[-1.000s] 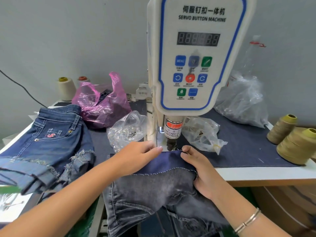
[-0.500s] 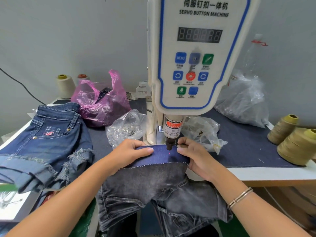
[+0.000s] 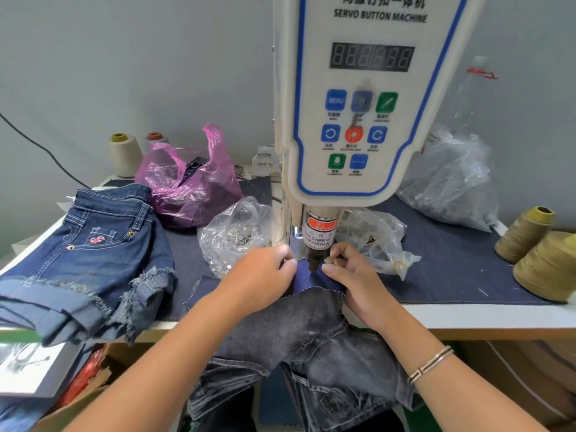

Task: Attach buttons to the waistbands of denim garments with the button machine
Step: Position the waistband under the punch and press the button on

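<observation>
While both hands pinched the grey denim waistband [image 3: 314, 279] under the button machine's punch [image 3: 313, 263], the left hand [image 3: 261, 275] looked blurred, right hand [image 3: 352, 275] sharp.

Plain grey wall [image 3: 124, 57], white worktable [image 3: 467, 319], dark denim cover [image 3: 452, 275]

Button machine [image 3: 358, 98] at the desk's [image 3: 452, 316] middle, garments and bags around it.
Folded shorts [image 3: 90, 260] lie left; thread cones [image 3: 542, 254] sit right; plastic bags [image 3: 190, 182] lie behind; jeans [image 3: 311, 338] hang over the front edge.
</observation>
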### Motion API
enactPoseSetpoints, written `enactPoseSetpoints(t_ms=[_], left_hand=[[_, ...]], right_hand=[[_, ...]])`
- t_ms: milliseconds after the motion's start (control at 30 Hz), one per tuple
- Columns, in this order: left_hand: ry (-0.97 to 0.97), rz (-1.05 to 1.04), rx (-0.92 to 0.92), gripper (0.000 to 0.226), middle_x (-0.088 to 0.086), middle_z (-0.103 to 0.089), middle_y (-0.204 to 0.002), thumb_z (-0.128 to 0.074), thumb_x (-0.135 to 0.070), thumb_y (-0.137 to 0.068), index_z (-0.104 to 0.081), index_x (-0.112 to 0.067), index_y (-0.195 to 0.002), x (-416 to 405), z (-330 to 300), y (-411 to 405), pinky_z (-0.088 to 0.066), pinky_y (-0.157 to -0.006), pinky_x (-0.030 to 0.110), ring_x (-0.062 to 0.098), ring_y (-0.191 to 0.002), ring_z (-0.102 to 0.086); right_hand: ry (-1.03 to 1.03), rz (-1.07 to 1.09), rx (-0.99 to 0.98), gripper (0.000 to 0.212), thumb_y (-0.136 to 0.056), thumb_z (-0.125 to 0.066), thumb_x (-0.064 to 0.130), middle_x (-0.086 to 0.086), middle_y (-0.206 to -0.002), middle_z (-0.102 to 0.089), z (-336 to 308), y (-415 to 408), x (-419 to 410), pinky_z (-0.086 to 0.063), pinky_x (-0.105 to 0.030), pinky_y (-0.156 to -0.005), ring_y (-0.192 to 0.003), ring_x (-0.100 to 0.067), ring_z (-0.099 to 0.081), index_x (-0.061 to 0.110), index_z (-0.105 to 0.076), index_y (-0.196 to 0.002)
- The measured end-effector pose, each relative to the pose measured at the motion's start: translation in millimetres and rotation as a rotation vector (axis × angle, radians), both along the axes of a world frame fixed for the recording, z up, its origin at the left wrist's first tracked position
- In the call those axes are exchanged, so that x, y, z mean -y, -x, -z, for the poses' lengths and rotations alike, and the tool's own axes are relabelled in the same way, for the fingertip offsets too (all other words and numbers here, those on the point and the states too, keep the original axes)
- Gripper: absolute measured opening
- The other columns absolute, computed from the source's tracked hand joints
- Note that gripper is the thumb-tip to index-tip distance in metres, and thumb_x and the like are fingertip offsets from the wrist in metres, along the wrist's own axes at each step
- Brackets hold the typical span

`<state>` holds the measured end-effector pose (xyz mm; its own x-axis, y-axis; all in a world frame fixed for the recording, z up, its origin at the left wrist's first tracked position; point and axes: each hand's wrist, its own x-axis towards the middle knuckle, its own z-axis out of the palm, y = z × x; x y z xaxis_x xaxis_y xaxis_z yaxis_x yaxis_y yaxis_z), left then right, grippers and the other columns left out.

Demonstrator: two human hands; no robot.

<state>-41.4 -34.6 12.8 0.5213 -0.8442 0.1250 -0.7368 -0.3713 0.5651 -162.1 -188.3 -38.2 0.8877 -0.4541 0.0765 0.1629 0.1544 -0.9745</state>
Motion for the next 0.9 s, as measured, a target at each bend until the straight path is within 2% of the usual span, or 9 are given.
enactPoseSetpoints(t_ms=[67,167,200,267,333,467,633,767,900], left_hand=[[0.027,-0.037,-0.104,0.042,0.0,-0.046,-0.063,-0.047,-0.04,-0.098,-0.042,-0.012,-0.066,3.3,9.1,2.8,-0.031,-0.059,0.034,0.016,-0.062,-0.042],[0.087,-0.025,-0.319,0.049,0.001,-0.039,-0.063,-0.055,-0.043,-0.095,-0.048,-0.001,-0.071,0.2,22.2,-1.3,-0.026,-0.058,0.031,0.011,-0.058,-0.037],[0.11,-0.011,-0.405,0.046,-0.001,-0.04,-0.063,-0.057,-0.041,-0.094,-0.051,-0.003,-0.071,-1.0,25.2,-3.6,-0.027,-0.057,0.029,0.009,-0.058,-0.039],[0.14,0.001,-0.516,0.037,-0.007,-0.043,-0.06,-0.06,-0.038,-0.094,-0.052,-0.013,-0.067,-2.0,28.9,-6.8,-0.028,-0.053,0.022,0.006,-0.055,-0.04],[0.165,0.003,-0.538,0.035,-0.013,-0.046,-0.057,-0.062,-0.036,-0.093,-0.053,-0.018,-0.065,-0.8,32.3,-6.6,-0.03,-0.05,0.016,0.003,-0.053,-0.042],[0.244,-0.02,-0.662,0.03,-0.004,-0.057,-0.067,-0.066,-0.031,-0.091,-0.062,-0.006,-0.076,1.4,40.3,-4.2,-0.037,-0.057,0.019,0.007,-0.062,-0.052],[0.34,-0.014,-0.78,0.024,-0.002,-0.061,-0.069,-0.065,-0.026,-0.092,-0.066,-0.022,-0.068,2.3,44.7,0.2,-0.041,-0.06,0.021,0.01,-0.066,-0.055],[0.37,0.011,-0.803,0.017,0.0,-0.062,-0.072,-0.062,-0.018,-0.093,-0.066,-0.011,-0.078,0.9,44.8,0.9,-0.043,-0.06,0.019,0.01,-0.067,-0.056],[0.402,0.066,-0.867,0.015,-0.006,-0.061,-0.066,-0.062,-0.012,-0.09,-0.061,-0.01,-0.076,-0.4,42.6,0.1,-0.042,-0.058,0.016,0.006,-0.061,-0.055]], right_hand=[[-0.043,-0.011,0.006,0.027,-0.09,-0.052,-0.009,-0.011,-0.078,-0.048,-0.1,0.7,-0.9,-0.039,-0.029,-0.073,-0.076,-0.02,-0.047,0.018,-0.051,-0.088],[-0.053,-0.037,-0.006,0.023,-0.089,-0.052,-0.007,-0.001,-0.069,-0.055,0.1,1.4,0.5,-0.042,-0.025,-0.069,-0.067,-0.01,-0.053,0.015,-0.048,-0.092],[-0.082,-0.055,-0.001,0.021,-0.088,-0.053,-0.006,0.002,-0.069,-0.06,0.1,1.4,0.5,-0.045,-0.024,-0.069,-0.066,-0.008,-0.056,0.014,-0.047,-0.093],[-0.188,-0.091,0.017,0.021,-0.082,-0.057,0.0,-0.005,-0.085,-0.068,1.5,1.4,0.3,-0.052,-0.025,-0.073,-0.077,-0.013,-0.065,0.013,-0.048,-0.096],[-0.278,-0.114,0.027,0.027,-0.078,-0.065,-0.001,-0.013,-0.097,-0.065,3.8,1.8,0.8,-0.053,-0.027,-0.076,-0.084,-0.019,-0.065,0.013,-0.05,-0.097],[-0.311,-0.171,0.027,0.027,-0.076,-0.061,0.001,-0.01,-0.096,-0.067,6.1,1.8,2.5,-0.055,-0.029,-0.078,-0.086,-0.021,-0.066,0.012,-0.052,-0.099],[-0.353,-0.179,0.017,0.029,-0.075,-0.06,-0.003,-0.014,-0.098,-0.064,5.7,0.0,4.5,-0.053,-0.031,-0.077,-0.084,-0.022,-0.065,0.012,-0.051,-0.098],[-0.361,-0.176,0.012,0.027,-0.074,-0.059,-0.003,-0.014,-0.097,-0.06,7.4,0.2,5.8,-0.052,-0.03,-0.075,-0.082,-0.021,-0.064,0.012,-0.051,-0.095],[-0.353,-0.168,0.007,0.029,-0.073,-0.059,-0.003,-0.015,-0.097,-0.057,6.7,-0.3,5.2,-0.05,-0.031,-0.077,-0.083,-0.023,-0.06,0.012,-0.05,-0.096]])
